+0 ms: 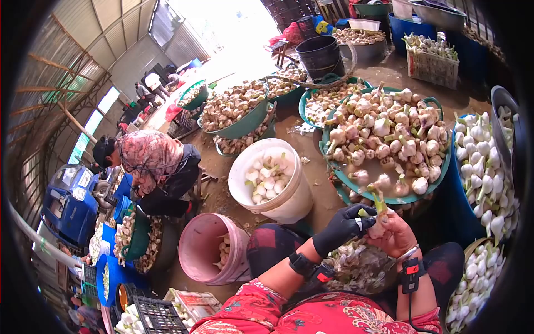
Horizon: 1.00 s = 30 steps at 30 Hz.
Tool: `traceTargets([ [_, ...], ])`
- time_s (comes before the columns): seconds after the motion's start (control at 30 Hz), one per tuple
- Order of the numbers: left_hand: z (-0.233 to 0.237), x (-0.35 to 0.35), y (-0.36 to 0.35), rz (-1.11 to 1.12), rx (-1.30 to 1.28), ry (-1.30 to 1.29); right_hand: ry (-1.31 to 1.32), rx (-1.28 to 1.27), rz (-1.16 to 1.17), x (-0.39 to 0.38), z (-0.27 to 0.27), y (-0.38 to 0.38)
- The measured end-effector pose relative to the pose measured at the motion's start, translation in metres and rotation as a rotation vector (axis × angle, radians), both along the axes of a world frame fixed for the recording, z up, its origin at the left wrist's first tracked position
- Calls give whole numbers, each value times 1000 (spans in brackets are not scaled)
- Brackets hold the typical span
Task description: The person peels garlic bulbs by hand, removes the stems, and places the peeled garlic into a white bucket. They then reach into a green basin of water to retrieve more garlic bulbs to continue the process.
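A garlic bulb [378, 227] with a green stem [380, 203] is held just above the lap, its base and side pinched by the fingers of the bare right hand [396, 236]. By the black-gloved left hand [346, 224], the grip is closed in beside the stem; its exact contact cannot be told. At 6 to 7 o'clock from the bulb, loose papery skins [361, 267] are gathered over the lap. At 12 o'clock a green tub [443, 172] is heaped with bulbs; at 2 o'clock a blue tub [455, 206] is filled with whiter ones. At 10 o'clock garlic is held in a white bucket [292, 203], and at 9 o'clock in a pink bucket [242, 253].
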<state>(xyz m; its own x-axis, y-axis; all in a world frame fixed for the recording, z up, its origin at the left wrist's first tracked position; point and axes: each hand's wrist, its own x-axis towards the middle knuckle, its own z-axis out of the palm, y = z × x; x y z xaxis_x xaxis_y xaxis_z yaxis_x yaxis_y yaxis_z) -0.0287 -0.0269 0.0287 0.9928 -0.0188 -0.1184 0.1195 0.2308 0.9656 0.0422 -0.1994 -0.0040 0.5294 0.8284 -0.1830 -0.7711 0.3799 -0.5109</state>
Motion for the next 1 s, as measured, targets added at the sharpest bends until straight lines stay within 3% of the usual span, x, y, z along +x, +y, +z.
traceTargets([
  [0.07, 0, 1, 1, -8, 28, -19, 32, 32, 26, 2, -3, -1],
  [0.17, 3, 4, 4, -58, 98, 36, -89, -177, -163, 4, -16, 3],
  [0.23, -10, 9, 9, -39, 41, 104, -578, -360, -446, -3, -6, 8],
  [0.3, -34, 19, 23, 54, 493, -633, -660, -369, -533, -8, -6, 14],
  [0.33, -38, 22, 34, 67, 844, -678, -824, -401, -588, -7, -10, 17],
  [0.37, -44, 24, 43, 28, 960, -730, -982, -444, -645, -8, -15, 18],
  [0.4, -36, 22, 42, 20, 970, -728, -975, -493, -644, -9, -16, 20],
  [0.47, -70, 24, 62, -23, 1043, -653, -1461, -532, -770, -11, -1, 20],
  [0.53, -44, 21, 57, 58, 1109, -689, -1685, -526, -692, -20, 3, 18],
  [0.57, -54, 28, 67, 56, 1039, -679, -1702, -442, -652, -24, 2, 19],
  [0.6, -26, 15, 56, 181, 1185, -447, -1686, -484, -630, -26, 1, 14],
  [0.63, -35, 18, 61, 315, 504, -100, -1673, -512, -616, -24, 1, 12],
  [0.7, -25, 13, 68, 236, 968, -391, -864, -487, -605, -16, 10, 5],
  [0.73, -27, 11, 68, 231, 963, -384, -824, -456, -722, -1, 4, 4],
  [0.77, -30, 9, 67, 263, 564, -271, -900, -506, -775, 6, 4, -6],
  [0.8, -32, 10, 67, 285, 166, -159, -800, -448, -812, 10, 0, -7],
  [0.9, -52, 9, 73, 245, 346, -288, -392, -327, -988, 23, -1, -11],
  [0.93, -65, 18, 81, 209, -236, -128, -243, -264, -993, 25, 6, -16],
  [0.97, -78, 15, 85, 200, -240, -120, -238, -272, -1002, 27, 3, -19],
  [1.0, -59, 14, 70, 208, -289, -125, -445, -593, -675, 27, -1, -21],
])
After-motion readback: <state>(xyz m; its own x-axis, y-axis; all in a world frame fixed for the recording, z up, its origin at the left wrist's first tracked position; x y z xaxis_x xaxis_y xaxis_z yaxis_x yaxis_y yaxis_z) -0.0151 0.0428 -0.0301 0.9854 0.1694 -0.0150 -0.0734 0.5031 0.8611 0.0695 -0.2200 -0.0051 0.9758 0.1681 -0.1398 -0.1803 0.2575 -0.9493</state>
